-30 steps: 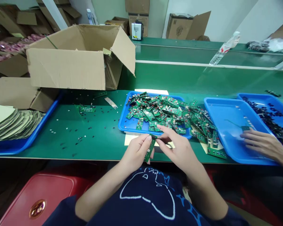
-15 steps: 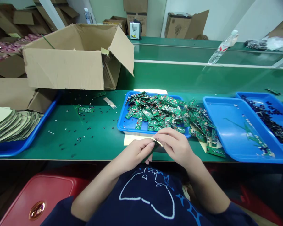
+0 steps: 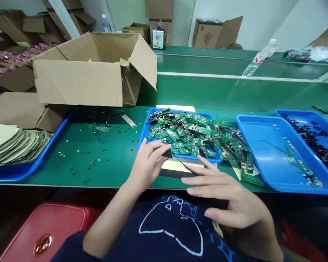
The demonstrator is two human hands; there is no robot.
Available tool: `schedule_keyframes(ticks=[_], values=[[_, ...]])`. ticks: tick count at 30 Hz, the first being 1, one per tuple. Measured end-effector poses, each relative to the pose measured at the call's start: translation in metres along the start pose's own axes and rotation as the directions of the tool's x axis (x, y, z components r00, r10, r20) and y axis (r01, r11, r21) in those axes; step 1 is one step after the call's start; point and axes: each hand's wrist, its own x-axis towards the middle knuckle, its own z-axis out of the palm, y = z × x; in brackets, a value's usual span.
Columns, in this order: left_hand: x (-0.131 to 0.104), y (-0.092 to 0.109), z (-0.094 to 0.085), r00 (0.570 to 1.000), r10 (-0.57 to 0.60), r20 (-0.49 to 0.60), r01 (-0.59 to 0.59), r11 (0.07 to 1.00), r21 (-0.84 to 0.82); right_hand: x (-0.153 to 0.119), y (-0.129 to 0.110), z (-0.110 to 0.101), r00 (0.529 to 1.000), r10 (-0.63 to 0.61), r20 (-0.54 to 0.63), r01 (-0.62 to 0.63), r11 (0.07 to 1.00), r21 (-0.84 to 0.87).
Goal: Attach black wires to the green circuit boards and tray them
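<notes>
My left hand [image 3: 147,163] is closed on a small green circuit board [image 3: 167,153], pinched between thumb and fingers at the front edge of a blue tray [image 3: 141,139]. Fingers spread, my right hand [image 3: 232,198] is held in front of the bench edge and nearer to me, with nothing in its grasp that I can see. Between the hands runs a thin dark strip [image 3: 183,164]; whether a finger touches it I cannot tell. Many green circuit boards [image 3: 196,129] are heaped in the tray and spill over its right side.
On the right stand a blue tray [image 3: 258,140] with a few scraps and another with small black parts [image 3: 314,136]. At left are a large cardboard box [image 3: 79,82] and a stack of paper sheets [image 3: 24,147]. Small bits [image 3: 93,162] litter the green bench.
The hands have parted. My left hand moved left and forward with the circuit board, while my right let go, spread its fingers and drew back to the right.
</notes>
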Motion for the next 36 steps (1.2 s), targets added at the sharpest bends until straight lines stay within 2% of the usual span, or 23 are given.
schedule_keyframes(ticks=[2, 4, 6, 7, 8, 9, 11, 12, 14, 16, 18, 21, 23, 25, 27, 32, 36], values=[[-0.001, -0.004, 0.0, 0.99, 0.05, -0.135, -0.04, 0.996, 0.08, -0.008, 0.002, -0.007, 0.998, 0.009, -0.069, -0.005, 0.998, 0.056], [-0.002, -0.005, -0.001, 0.967, 0.126, -0.219, -0.103, 0.988, 0.116, -0.011, 0.006, -0.01, 0.964, 0.072, -0.257, -0.031, 0.987, 0.16], [-0.002, -0.002, -0.001, 0.951, 0.224, -0.214, -0.199, 0.971, 0.133, -0.006, 0.012, -0.011, 0.855, 0.182, -0.485, -0.082, 0.972, 0.22], [-0.002, 0.0, -0.001, 0.943, 0.272, -0.19, -0.248, 0.959, 0.138, 0.0, 0.015, -0.01, 0.803, 0.228, -0.55, -0.121, 0.967, 0.225], [-0.002, 0.002, -0.002, 0.935, 0.314, -0.166, -0.292, 0.946, 0.142, 0.007, 0.017, -0.008, 0.786, 0.263, -0.559, -0.166, 0.962, 0.218], [-0.001, 0.004, -0.002, 0.927, 0.345, -0.148, -0.325, 0.935, 0.146, 0.014, 0.019, -0.006, 0.81, 0.292, -0.508, -0.214, 0.954, 0.207], [0.001, 0.007, -0.002, 0.916, 0.378, -0.131, -0.358, 0.921, 0.156, 0.028, 0.022, 0.0, 0.889, 0.36, -0.283, -0.312, 0.929, 0.201], [0.001, 0.008, -0.002, 0.916, 0.381, -0.129, -0.359, 0.919, 0.162, 0.034, 0.023, 0.003, 0.902, 0.397, -0.17, -0.36, 0.909, 0.212], [0.001, 0.007, -0.002, 0.923, 0.361, -0.132, -0.338, 0.926, 0.17, 0.041, 0.024, 0.013, 0.889, 0.457, -0.029, -0.431, 0.856, 0.285], [-0.002, 0.005, 0.0, 0.935, 0.325, -0.144, -0.302, 0.939, 0.162, 0.043, 0.026, 0.023, 0.87, 0.493, 0.013, -0.449, 0.781, 0.435], [-0.005, 0.003, 0.004, 0.942, 0.284, -0.18, -0.262, 0.955, 0.136, 0.043, 0.027, 0.032, 0.852, 0.523, 0.03, -0.425, 0.657, 0.622], [-0.009, 0.003, 0.01, 0.947, 0.221, -0.233, -0.21, 0.975, 0.073, 0.043, 0.031, 0.043, 0.834, 0.542, 0.105, -0.36, 0.39, 0.847], [-0.008, 0.005, 0.011, 0.955, 0.179, -0.238, -0.179, 0.984, 0.022, 0.045, 0.033, 0.048, 0.829, 0.531, 0.176, -0.333, 0.216, 0.918], [-0.006, 0.007, 0.011, 0.964, 0.142, -0.226, -0.151, 0.988, -0.027, 0.047, 0.034, 0.051, 0.816, 0.532, 0.225, -0.324, 0.1, 0.941], [-0.004, 0.007, 0.01, 0.971, 0.114, -0.212, -0.13, 0.99, -0.063, 0.048, 0.034, 0.053, 0.792, 0.567, 0.227, -0.313, 0.059, 0.948], [-0.004, 0.005, 0.01, 0.973, 0.1, -0.209, -0.12, 0.989, -0.084, 0.048, 0.034, 0.058, 0.717, 0.685, 0.13, -0.286, 0.119, 0.951], [-0.004, 0.002, 0.012, 0.971, 0.107, -0.213, -0.122, 0.991, -0.059, 0.048, 0.033, 0.061, 0.687, 0.713, 0.137, -0.306, 0.113, 0.945]])
